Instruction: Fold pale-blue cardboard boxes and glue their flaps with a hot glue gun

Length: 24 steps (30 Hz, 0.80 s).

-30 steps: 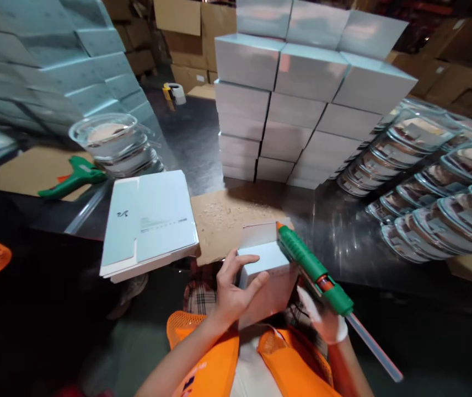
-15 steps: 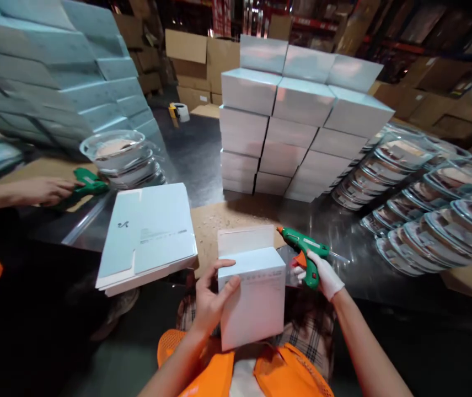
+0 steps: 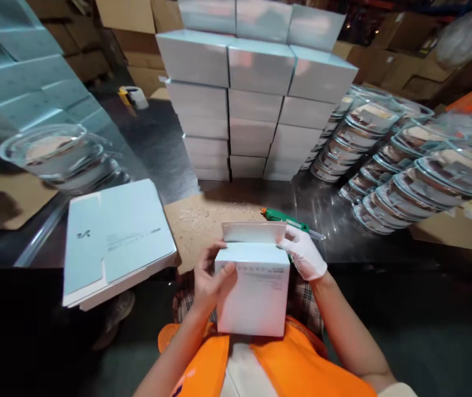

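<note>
I hold a small white carton box [image 3: 255, 292] upright against my chest, its top flap [image 3: 252, 232] standing open. My left hand [image 3: 211, 278] grips the box's left side, thumb across the front top edge. My right hand [image 3: 304, 253], in a white glove, holds the box's upper right corner by the flap. A green glue gun [image 3: 285, 219] lies on the table just behind my right hand, orange tip pointing left, with no hand on it.
A stack of flat white box blanks [image 3: 114, 240] lies at the left. A cardboard sheet [image 3: 203, 220] covers the table's front. Stacked white boxes [image 3: 252, 94] stand behind it, rows of clear lidded containers [image 3: 405, 165] at right, more containers [image 3: 60, 157] at left.
My right hand set the glue gun down on the table and moved onto the box's top right corner. The box came upright toward my chest. The co-worker's hand at left left the view.
</note>
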{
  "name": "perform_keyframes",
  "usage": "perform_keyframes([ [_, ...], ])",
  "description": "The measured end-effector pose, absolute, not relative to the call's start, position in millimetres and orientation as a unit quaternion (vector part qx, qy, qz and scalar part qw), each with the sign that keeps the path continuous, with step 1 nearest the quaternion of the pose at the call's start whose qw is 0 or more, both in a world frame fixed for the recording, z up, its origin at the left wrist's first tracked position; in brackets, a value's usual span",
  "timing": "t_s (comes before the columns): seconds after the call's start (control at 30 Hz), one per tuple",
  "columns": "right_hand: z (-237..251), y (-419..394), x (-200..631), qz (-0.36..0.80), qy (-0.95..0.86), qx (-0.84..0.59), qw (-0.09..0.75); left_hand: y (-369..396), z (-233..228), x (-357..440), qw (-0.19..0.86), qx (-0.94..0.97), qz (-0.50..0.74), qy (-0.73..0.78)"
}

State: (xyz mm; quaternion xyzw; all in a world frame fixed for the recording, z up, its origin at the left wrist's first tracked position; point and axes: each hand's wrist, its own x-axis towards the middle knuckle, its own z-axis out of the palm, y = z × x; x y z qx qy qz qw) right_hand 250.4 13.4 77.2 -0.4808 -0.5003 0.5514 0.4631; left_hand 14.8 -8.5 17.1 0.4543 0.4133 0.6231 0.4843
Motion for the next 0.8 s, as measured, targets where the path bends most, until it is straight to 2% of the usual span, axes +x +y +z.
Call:
perform_keyframes([
  [0.1,80.4,6.8,265.6,0.504,-0.643,-0.405,0.411,-2.8,14.5,14.3,0.511,0.428,0.653,0.360],
  [0.17,84.1,4.9,268.7,0.461,-0.718,-0.366,0.371,-1.7,14.8,11.8,0.472,0.472,0.650,0.365],
  [0.27,83.6,5.8,259.6,0.390,-0.776,-0.344,0.356,-3.9,19.9,7.3,0.392,0.552,0.625,0.389],
  [0.4,72.9,-2.0,239.6,0.342,-0.775,-0.330,0.418,-10.9,31.3,5.0,0.367,0.566,0.626,0.391],
  [0.47,62.9,-9.9,231.3,0.317,-0.730,-0.366,0.482,-14.4,32.1,7.2,0.372,0.550,0.628,0.407],
  [0.53,48.5,-13.4,226.3,0.293,-0.625,-0.431,0.582,-14.8,27.3,12.8,0.388,0.532,0.627,0.417],
  [0.6,34.2,-10.9,226.1,0.269,-0.563,-0.456,0.635,-11.8,21.0,20.0,0.406,0.512,0.629,0.421],
  [0.7,20.7,-9.2,233.3,0.213,-0.590,-0.454,0.632,-3.4,18.6,24.2,0.408,0.480,0.648,0.429],
  [0.8,10.3,-23.1,243.9,0.074,-0.648,-0.460,0.602,11.0,27.1,18.1,0.410,0.438,0.655,0.459],
])
